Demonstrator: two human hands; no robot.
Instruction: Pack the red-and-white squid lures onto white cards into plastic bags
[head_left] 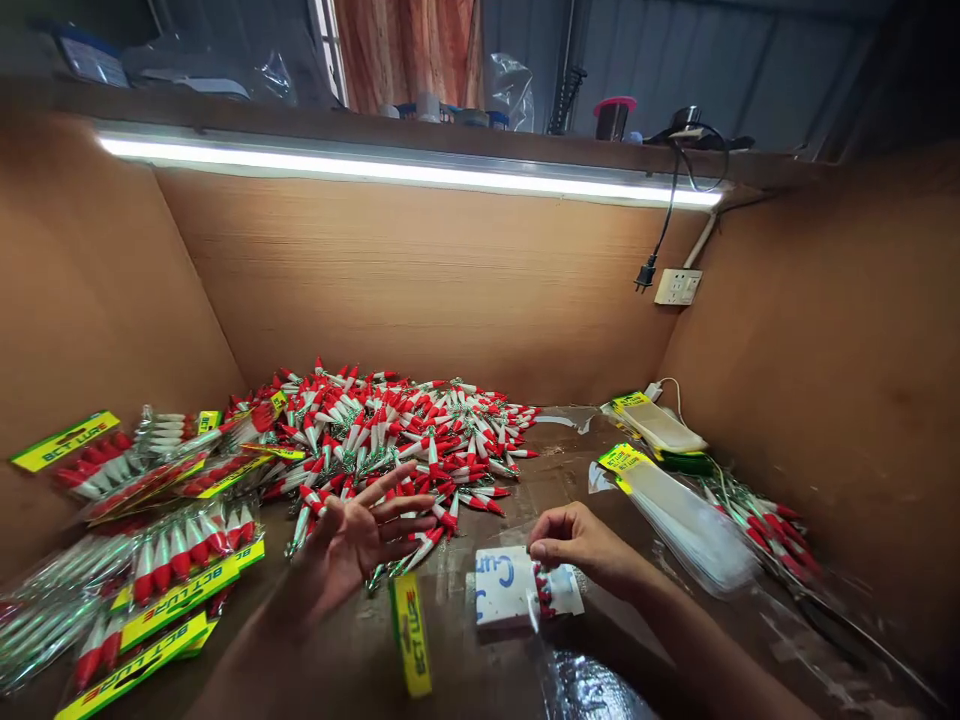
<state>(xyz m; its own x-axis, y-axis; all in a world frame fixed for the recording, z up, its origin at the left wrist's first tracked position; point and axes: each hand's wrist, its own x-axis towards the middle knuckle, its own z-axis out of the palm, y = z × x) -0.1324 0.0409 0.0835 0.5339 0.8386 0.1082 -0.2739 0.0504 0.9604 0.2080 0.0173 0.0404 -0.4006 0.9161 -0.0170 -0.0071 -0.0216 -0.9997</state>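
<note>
My left hand (358, 540) is held palm up with its fingers spread, in front of the heaped red-and-white fishing lures (405, 430), holding nothing. My right hand (574, 545) is closed in a pinch over the right part of a white block (501, 585) with blue writing. Small red pieces (544, 592) show in a row on the block beneath the fingers. What the fingertips grip is hidden; clear plastic glints around them. A yellow header card (411, 635) reading BCT LURE stands out between my hands, left of the block.
Filled lure packs (184, 575) pile up on the left. Clear bags with yellow headers (682, 520) lie on the right, beside loose lures (780, 535) and a dark, long-handled tool. A plug (645, 275) dangles near a wall socket (679, 287). Wooden walls enclose the bench.
</note>
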